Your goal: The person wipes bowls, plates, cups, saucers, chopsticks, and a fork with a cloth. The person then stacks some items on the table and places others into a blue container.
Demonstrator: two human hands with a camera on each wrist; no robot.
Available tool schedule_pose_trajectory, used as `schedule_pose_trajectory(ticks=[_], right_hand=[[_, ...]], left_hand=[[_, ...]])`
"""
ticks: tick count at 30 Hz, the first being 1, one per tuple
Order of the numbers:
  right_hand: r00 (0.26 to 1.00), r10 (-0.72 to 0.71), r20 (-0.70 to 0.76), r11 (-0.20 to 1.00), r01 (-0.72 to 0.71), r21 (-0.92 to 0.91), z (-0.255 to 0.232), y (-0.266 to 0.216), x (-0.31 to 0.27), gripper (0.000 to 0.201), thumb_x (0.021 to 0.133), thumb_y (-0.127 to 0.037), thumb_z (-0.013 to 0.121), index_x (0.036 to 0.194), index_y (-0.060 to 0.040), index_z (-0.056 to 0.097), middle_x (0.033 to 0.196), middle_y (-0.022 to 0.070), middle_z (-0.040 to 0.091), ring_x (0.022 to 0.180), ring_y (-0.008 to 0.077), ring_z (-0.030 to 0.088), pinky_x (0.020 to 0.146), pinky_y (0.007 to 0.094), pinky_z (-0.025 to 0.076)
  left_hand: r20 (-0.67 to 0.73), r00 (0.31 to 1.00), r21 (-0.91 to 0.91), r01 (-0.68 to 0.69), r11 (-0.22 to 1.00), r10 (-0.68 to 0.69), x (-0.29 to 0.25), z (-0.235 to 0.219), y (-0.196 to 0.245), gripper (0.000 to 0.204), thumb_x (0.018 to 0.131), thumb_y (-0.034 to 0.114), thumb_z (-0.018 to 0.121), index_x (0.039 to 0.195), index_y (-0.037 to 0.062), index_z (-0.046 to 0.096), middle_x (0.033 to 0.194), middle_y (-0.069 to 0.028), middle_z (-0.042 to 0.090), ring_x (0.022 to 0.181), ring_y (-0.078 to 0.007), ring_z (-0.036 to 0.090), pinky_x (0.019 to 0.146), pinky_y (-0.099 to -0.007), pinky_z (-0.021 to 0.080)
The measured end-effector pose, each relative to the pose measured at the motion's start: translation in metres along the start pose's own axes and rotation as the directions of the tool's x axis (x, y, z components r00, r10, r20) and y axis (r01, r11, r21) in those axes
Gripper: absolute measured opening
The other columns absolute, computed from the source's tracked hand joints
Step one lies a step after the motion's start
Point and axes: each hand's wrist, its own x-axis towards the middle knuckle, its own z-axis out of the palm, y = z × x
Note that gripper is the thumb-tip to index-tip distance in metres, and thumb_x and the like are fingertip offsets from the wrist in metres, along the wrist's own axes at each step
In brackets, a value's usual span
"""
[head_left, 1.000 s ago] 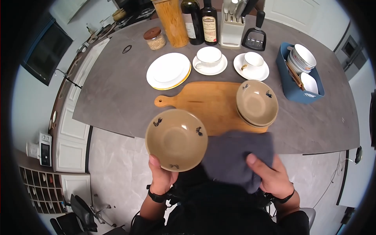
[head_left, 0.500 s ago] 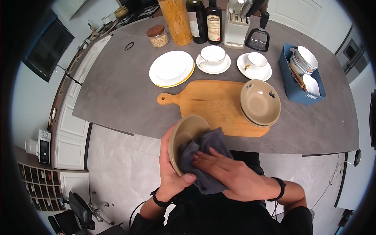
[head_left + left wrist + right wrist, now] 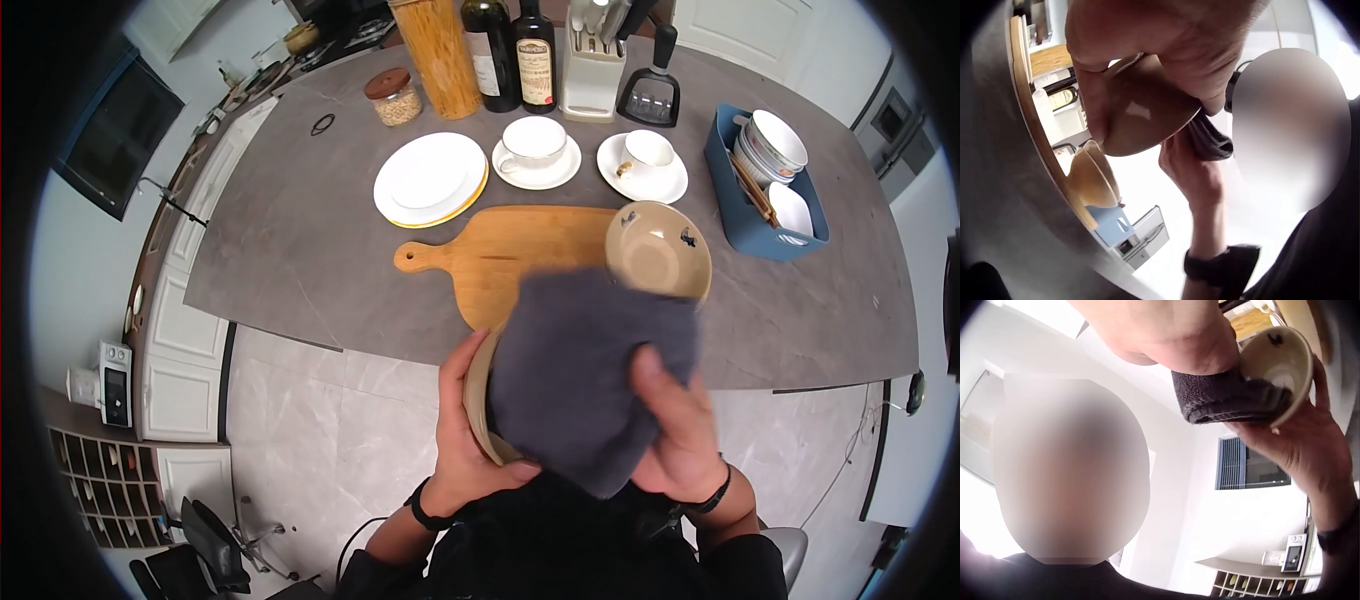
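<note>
My left hand [image 3: 462,445] grips a tan bowl [image 3: 478,400] by its side, thumb near the rim, in front of the counter edge. The bowl is tilted with its hollow facing right. In my right hand [image 3: 682,435] is a dark grey cloth [image 3: 590,370], thumb on top, spread across the bowl's opening and hiding most of it. The right wrist view shows part of the cloth inside the bowl [image 3: 1300,356], beside a dark rooster mark. From the left wrist camera, fingers and thumb hold the bowl's glossy outside [image 3: 1141,112]. Matching stacked bowls [image 3: 655,245] sit on the wooden cutting board [image 3: 490,240].
Behind the board stand white plates [image 3: 430,180] and two cups on saucers, one cup [image 3: 533,142] nearer the middle. A blue basket [image 3: 765,238] at right holds bowls and chopsticks. Bottles [image 3: 536,60], a knife block [image 3: 590,85] and a pasta jar line the back.
My left hand has turned the bowl from facing up to sideways. The cloth moved from beside the bowl into it, pressed by the right hand, and now spreads over its opening, further right.
</note>
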Motion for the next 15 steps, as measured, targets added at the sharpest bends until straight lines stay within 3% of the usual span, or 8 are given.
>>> schedule_pose_trajectory(ticks=[2,3,4,6,8,10,11,15], right_hand=[[0.912,-0.347,0.218,0.878,0.398,-0.266,0.001,-0.012,0.001,0.05,0.106,-0.024,0.056,0.146,0.0023,0.046,0.143,0.0165,0.055,0.132,0.0259,0.055,0.111,0.0422,0.045],[0.9,-0.275,0.337,0.591,0.435,-0.679,-0.018,-0.019,-0.002,0.052,0.102,-0.026,0.06,0.145,0.0021,0.048,0.147,0.0205,0.051,0.136,0.0358,0.052,0.114,0.0472,0.041],[0.9,-0.275,0.338,0.591,0.436,-0.678,-0.013,-0.022,0.003,0.052,0.102,-0.026,0.06,0.145,0.0021,0.048,0.147,0.0205,0.051,0.136,0.0358,0.052,0.114,0.0472,0.041],[0.66,0.03,0.751,-0.454,0.678,-0.578,0.004,-0.026,0.015,0.058,0.089,-0.016,0.062,0.146,-0.0089,0.051,0.154,0.0225,0.043,0.134,0.0517,0.049,0.114,0.0568,0.038],[0.664,0.073,0.744,-0.537,0.655,-0.531,0.001,-0.01,0.018,0.065,0.084,-0.011,0.061,0.148,-0.0131,0.049,0.145,0.022,0.05,0.121,0.0447,0.059,0.101,0.0486,0.051],[0.807,0.04,0.589,-0.513,0.523,-0.681,0.0,-0.006,0.014,0.077,0.077,-0.007,0.068,0.151,-0.0143,0.047,0.132,0.0176,0.056,0.111,0.0373,0.062,0.09,0.0432,0.056],[0.725,-0.042,0.687,-0.566,0.55,-0.615,-0.011,-0.002,0.02,0.068,0.082,-0.01,0.062,0.148,-0.0083,0.047,0.107,0.0133,0.057,0.08,0.0232,0.062,0.06,0.0309,0.053],[0.818,-0.063,0.571,-0.511,0.465,-0.723,-0.011,0.0,0.01,0.056,0.082,-0.008,0.062,0.137,-0.0041,0.053,0.1,0.0123,0.058,0.074,0.0251,0.063,0.057,0.0335,0.053]], left_hand=[[0.006,0.993,-0.167,0.118,0.979,-0.118,-0.006,0.0,0.006,0.124,0.066,0.051,0.092,0.156,0.0006,0.022,0.151,-0.0164,0.037,0.14,-0.0296,0.042,0.116,-0.0437,0.035],[0.059,0.964,-0.3,0.264,0.917,-0.258,-0.012,0.0,0.009,0.121,0.071,0.055,0.086,0.156,0.0,0.02,0.152,-0.016,0.036,0.141,-0.0286,0.041,0.117,-0.0429,0.034],[0.131,0.915,-0.417,0.401,0.816,-0.382,-0.015,-0.001,0.013,0.118,0.076,0.06,0.08,0.157,-0.0007,0.018,0.154,-0.0156,0.036,0.143,-0.0275,0.039,0.118,-0.042,0.033],[0.182,0.906,-0.413,0.423,0.807,-0.382,-0.014,0.0,0.031,0.114,0.08,0.056,0.075,0.158,-0.0017,0.015,0.155,-0.0156,0.035,0.144,-0.0262,0.039,0.118,-0.0403,0.033],[0.375,0.8,-0.446,0.599,0.665,-0.469,-0.015,-0.007,0.041,0.109,0.081,0.047,0.072,0.159,-0.0016,0.013,0.156,-0.0154,0.034,0.145,-0.0254,0.038,0.118,-0.0396,0.032],[0.418,0.775,-0.482,0.631,0.607,-0.473,-0.012,-0.011,0.043,0.108,0.08,0.037,0.073,0.16,-0.0023,0.012,0.156,-0.0156,0.034,0.145,-0.0254,0.036,0.119,-0.0397,0.03],[0.463,0.768,-0.398,0.626,0.67,-0.443,-0.014,-0.013,0.04,0.11,0.078,0.035,0.075,0.16,-0.0026,0.012,0.156,-0.0156,0.034,0.145,-0.0252,0.035,0.119,-0.0394,0.029],[0.455,0.775,-0.339,0.606,0.719,-0.439,-0.021,-0.015,0.04,0.116,0.072,0.032,0.082,0.159,-0.0027,0.014,0.154,-0.0152,0.037,0.143,-0.0247,0.037,0.118,-0.0385,0.03]])
